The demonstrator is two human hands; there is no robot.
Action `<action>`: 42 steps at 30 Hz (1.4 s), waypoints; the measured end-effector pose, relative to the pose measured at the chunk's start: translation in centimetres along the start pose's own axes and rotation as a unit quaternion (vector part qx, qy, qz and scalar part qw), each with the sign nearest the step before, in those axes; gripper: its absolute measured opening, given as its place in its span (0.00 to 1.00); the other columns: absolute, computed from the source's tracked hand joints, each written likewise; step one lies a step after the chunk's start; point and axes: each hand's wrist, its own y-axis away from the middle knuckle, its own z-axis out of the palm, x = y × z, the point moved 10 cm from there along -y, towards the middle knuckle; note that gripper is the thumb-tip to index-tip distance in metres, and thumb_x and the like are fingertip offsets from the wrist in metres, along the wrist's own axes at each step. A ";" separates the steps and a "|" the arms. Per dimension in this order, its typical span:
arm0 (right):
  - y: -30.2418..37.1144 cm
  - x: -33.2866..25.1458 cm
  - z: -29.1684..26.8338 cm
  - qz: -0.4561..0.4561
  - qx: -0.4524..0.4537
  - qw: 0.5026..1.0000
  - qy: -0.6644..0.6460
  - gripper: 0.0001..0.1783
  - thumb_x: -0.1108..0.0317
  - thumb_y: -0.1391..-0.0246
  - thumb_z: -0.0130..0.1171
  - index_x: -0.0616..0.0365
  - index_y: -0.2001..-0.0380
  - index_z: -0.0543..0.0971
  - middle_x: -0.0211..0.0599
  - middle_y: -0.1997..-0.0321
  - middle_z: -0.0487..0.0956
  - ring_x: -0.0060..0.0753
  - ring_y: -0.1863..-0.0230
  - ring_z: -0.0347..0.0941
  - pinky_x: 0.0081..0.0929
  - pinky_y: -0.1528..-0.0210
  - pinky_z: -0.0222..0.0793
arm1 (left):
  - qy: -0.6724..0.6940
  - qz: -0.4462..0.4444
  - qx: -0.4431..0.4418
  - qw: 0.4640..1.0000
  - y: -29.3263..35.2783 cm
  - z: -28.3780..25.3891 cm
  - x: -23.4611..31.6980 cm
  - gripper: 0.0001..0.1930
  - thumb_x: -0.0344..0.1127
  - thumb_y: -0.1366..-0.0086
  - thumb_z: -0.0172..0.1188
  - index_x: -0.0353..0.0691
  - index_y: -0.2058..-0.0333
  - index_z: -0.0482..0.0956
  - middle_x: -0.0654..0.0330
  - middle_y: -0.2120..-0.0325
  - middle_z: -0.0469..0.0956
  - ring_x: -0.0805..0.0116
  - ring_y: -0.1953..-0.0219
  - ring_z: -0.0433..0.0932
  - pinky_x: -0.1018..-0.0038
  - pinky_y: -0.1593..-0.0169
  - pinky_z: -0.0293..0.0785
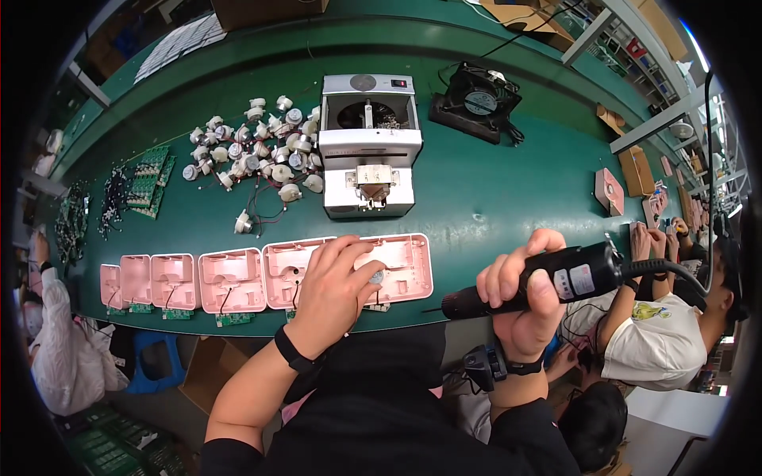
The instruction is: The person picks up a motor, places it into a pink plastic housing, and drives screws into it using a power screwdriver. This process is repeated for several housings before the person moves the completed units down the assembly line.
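Note:
My left hand (pixel 329 289) reaches across the row of pink plastic shells, its fingers bent at the far rim of the rightmost pink shell (pixel 413 270). Its thumb lies against a silver round motor (pixel 376 277) in that shell. My right hand (pixel 520 289) is wrapped around a black corded electric screwdriver (pixel 571 278). The screwdriver's thin bit points left, just off the shell's right near corner and not touching it. More open pink shells (pixel 230 282) stand in line to the left, with green circuit boards (pixel 234 320) at their near sides.
Behind the shells stands a grey-white screw feeder (pixel 371 159). A pile of small motors (pixel 254 151) lies left of it, then stacked circuit boards (pixel 151 182). A black fan (pixel 480 99) sits back right. Another pink shell (pixel 609 192) and a co-worker (pixel 659 341) are at right.

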 end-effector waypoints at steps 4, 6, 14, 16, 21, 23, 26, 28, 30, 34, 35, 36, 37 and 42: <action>-1.1 -2.1 1.6 -0.050 -0.046 0.997 -0.037 0.23 0.53 0.38 0.61 0.54 0.52 0.64 0.32 0.76 0.71 0.27 0.80 0.65 0.29 0.73 0.65 | -0.016 0.011 -0.009 1.000 -0.1 0.5 -0.1 0.19 0.30 0.50 0.71 0.41 0.57 0.80 0.59 0.59 0.80 0.55 0.44 0.72 0.56 0.40 0.67; -2.1 -2.9 2.8 -0.074 -0.055 0.995 -0.034 0.23 0.53 0.38 0.61 0.55 0.52 0.64 0.32 0.75 0.71 0.27 0.80 0.66 0.29 0.73 0.65 | -0.012 -0.003 -0.003 1.000 -0.2 0.5 -0.5 0.22 0.30 0.50 0.71 0.41 0.54 0.79 0.59 0.59 0.80 0.55 0.44 0.72 0.54 0.37 0.65; -7.4 -1.9 8.6 -0.164 -0.093 0.981 0.034 0.18 0.57 0.36 0.58 0.57 0.54 0.67 0.34 0.74 0.72 0.30 0.79 0.68 0.31 0.71 0.70 | 0.014 -0.023 0.009 1.000 0.3 0.9 -1.7 0.27 0.30 0.48 0.71 0.41 0.47 0.76 0.58 0.59 0.81 0.56 0.42 0.72 0.52 0.32 0.61; -8.8 -1.0 9.6 -0.149 -0.078 0.984 0.063 0.14 0.62 0.35 0.57 0.59 0.55 0.69 0.35 0.75 0.72 0.31 0.79 0.69 0.32 0.71 0.71 | 0.019 -0.029 0.009 0.999 0.4 0.8 -1.8 0.28 0.30 0.48 0.71 0.41 0.46 0.76 0.58 0.59 0.81 0.56 0.42 0.72 0.52 0.32 0.60; -11.3 0.9 11.0 -0.160 -0.095 0.978 0.095 0.08 0.69 0.35 0.55 0.61 0.58 0.71 0.36 0.77 0.72 0.32 0.80 0.70 0.31 0.74 0.70 | 0.043 -0.050 0.001 0.998 0.4 0.8 -2.1 0.31 0.31 0.48 0.71 0.41 0.44 0.74 0.59 0.59 0.81 0.57 0.42 0.72 0.52 0.31 0.59; -12.1 1.9 10.7 -0.157 -0.087 0.977 0.113 0.07 0.70 0.36 0.56 0.61 0.61 0.71 0.36 0.78 0.72 0.32 0.81 0.71 0.30 0.75 0.70 | 0.051 -0.056 0.000 0.997 0.3 0.8 -2.2 0.31 0.31 0.48 0.71 0.41 0.43 0.73 0.59 0.59 0.81 0.57 0.42 0.72 0.52 0.31 0.59; -12.0 2.3 11.0 -0.135 -0.082 0.980 0.120 0.06 0.71 0.36 0.55 0.61 0.61 0.71 0.36 0.78 0.72 0.32 0.81 0.71 0.30 0.75 0.69 | 0.043 -0.057 0.006 0.997 0.4 0.7 -2.4 0.32 0.31 0.48 0.71 0.39 0.43 0.72 0.58 0.58 0.81 0.57 0.42 0.72 0.53 0.31 0.59; -11.2 2.5 10.9 -0.099 -0.078 0.985 0.115 0.06 0.72 0.36 0.55 0.61 0.60 0.70 0.36 0.78 0.72 0.32 0.81 0.70 0.30 0.75 0.70 | 0.046 -0.060 0.006 0.997 0.5 0.8 -2.5 0.32 0.31 0.48 0.71 0.39 0.43 0.72 0.58 0.58 0.81 0.57 0.42 0.72 0.54 0.31 0.59; -9.4 2.2 10.1 -0.079 -0.070 0.990 0.098 0.07 0.71 0.36 0.55 0.60 0.59 0.69 0.36 0.77 0.72 0.31 0.80 0.69 0.30 0.74 0.70 | 0.048 -0.065 0.007 0.997 0.6 0.8 -2.7 0.32 0.31 0.48 0.71 0.37 0.43 0.72 0.58 0.58 0.81 0.57 0.42 0.72 0.55 0.31 0.59; -4.8 1.2 8.8 -0.066 -0.110 0.990 0.056 0.15 0.66 0.37 0.58 0.57 0.54 0.64 0.36 0.74 0.71 0.29 0.78 0.67 0.31 0.71 0.70 | 0.056 -0.052 0.008 0.997 0.6 0.8 -2.7 0.33 0.31 0.49 0.71 0.36 0.43 0.72 0.57 0.58 0.81 0.58 0.43 0.72 0.56 0.31 0.60; -3.9 1.4 8.6 -0.062 -0.110 0.990 0.057 0.15 0.66 0.37 0.58 0.57 0.54 0.64 0.36 0.74 0.71 0.29 0.78 0.67 0.31 0.71 0.70 | 0.058 -0.055 0.007 0.997 0.6 0.9 -2.8 0.33 0.31 0.49 0.71 0.36 0.43 0.72 0.57 0.58 0.81 0.58 0.43 0.72 0.56 0.31 0.60; -3.0 1.9 8.5 -0.054 -0.110 0.990 0.064 0.17 0.65 0.38 0.60 0.57 0.54 0.64 0.36 0.74 0.71 0.29 0.78 0.67 0.31 0.71 0.70 | 0.058 -0.054 0.008 0.997 0.5 0.9 -2.8 0.33 0.31 0.49 0.72 0.36 0.43 0.72 0.57 0.58 0.81 0.58 0.43 0.72 0.56 0.32 0.60; -2.3 2.5 8.5 -0.047 -0.110 0.990 0.071 0.19 0.63 0.38 0.61 0.56 0.54 0.63 0.36 0.74 0.72 0.29 0.78 0.68 0.31 0.71 0.70 | 0.057 -0.054 0.009 0.997 0.5 0.8 -2.9 0.33 0.31 0.49 0.72 0.36 0.43 0.72 0.57 0.58 0.81 0.58 0.43 0.72 0.56 0.32 0.60; -1.3 4.7 8.0 -0.049 -0.114 0.988 0.096 0.24 0.60 0.40 0.65 0.56 0.54 0.62 0.36 0.73 0.72 0.30 0.76 0.68 0.32 0.70 0.71 | 0.051 -0.054 0.012 0.997 0.4 0.7 -2.7 0.32 0.31 0.49 0.72 0.36 0.44 0.72 0.57 0.59 0.81 0.58 0.44 0.73 0.56 0.32 0.61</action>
